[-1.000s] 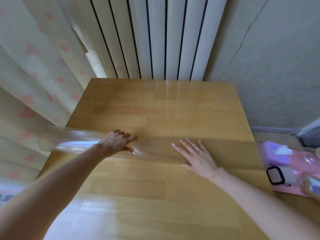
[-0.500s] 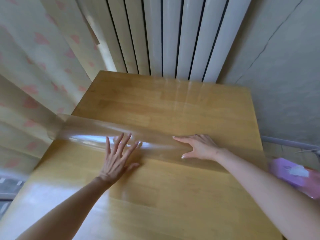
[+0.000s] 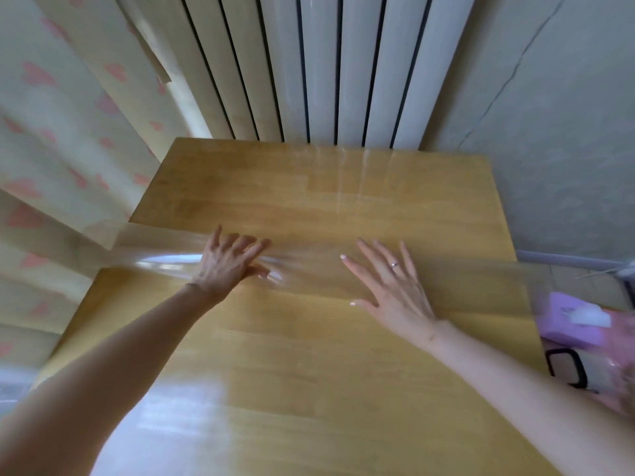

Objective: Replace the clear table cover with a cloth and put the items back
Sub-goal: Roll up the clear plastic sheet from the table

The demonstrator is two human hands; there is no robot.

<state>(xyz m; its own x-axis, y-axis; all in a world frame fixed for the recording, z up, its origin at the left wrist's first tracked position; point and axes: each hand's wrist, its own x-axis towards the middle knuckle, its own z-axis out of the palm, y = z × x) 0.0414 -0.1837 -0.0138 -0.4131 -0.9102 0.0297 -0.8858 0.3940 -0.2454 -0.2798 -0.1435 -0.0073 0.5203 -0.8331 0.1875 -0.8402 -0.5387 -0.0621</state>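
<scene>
A clear plastic table cover [image 3: 309, 269] lies partly rolled into a loose tube across the middle of the wooden table [image 3: 309, 389]. Its left end [image 3: 137, 255] sticks out past the table's left edge and its right end [image 3: 536, 286] overhangs the right edge. My left hand [image 3: 226, 266] presses on the roll with fingers spread and straight. My right hand [image 3: 391, 286], a ring on one finger, lies flat on the roll to the right. The far half of the table [image 3: 326, 187] still shows the cover's glossy sheet.
A white radiator [image 3: 326, 70] stands behind the table. A cream curtain with pink hearts [image 3: 62, 132] hangs at the left. A grey wall [image 3: 556, 132] is at the right. Low at the right sit a purple tissue box [image 3: 574, 321] and a black-framed item [image 3: 567, 369] on pink.
The roll has travelled a little farther away across the table. Both hands shifted with it; my right hand turned from sideways to flat with fingers pointing away.
</scene>
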